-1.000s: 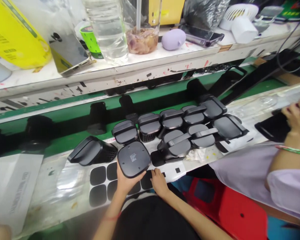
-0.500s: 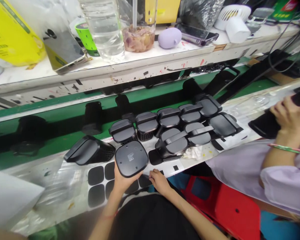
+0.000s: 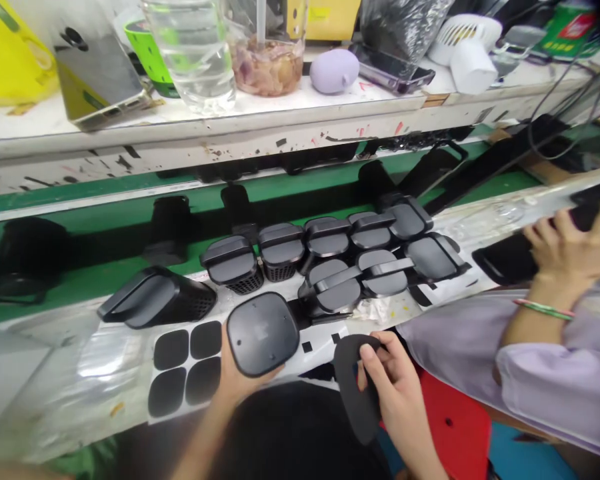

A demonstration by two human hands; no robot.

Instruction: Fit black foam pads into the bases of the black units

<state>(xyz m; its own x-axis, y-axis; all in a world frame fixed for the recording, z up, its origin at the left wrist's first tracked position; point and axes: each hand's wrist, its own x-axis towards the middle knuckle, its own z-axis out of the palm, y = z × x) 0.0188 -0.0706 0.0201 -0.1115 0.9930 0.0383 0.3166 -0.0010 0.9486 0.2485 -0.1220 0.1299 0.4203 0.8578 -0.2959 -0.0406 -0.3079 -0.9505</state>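
Note:
My left hand is wrapped round a black plastic housing, whose flat, rounded-square underside with small screw holes faces up at me. Pinched between thumb and fingers of my right hand is a thin black rounded-square pad, bent and hanging to the right of the housing, apart from it. Left of my left hand lies a white backing sheet bearing several like pads. Beyond my hands, several black housings with top handles stand in two rows, and one more housing leans over at the left.
A co-worker's hand is on a black object at the right. Behind runs a green conveyor belt carrying dark items, under a white shelf with a water bottle and phones. A red stool stands below right.
My right hand has moved right and up from the sheet, bringing a black pad off it. My left hand still holds the housing, slightly lower. The co-worker's hand has shifted left.

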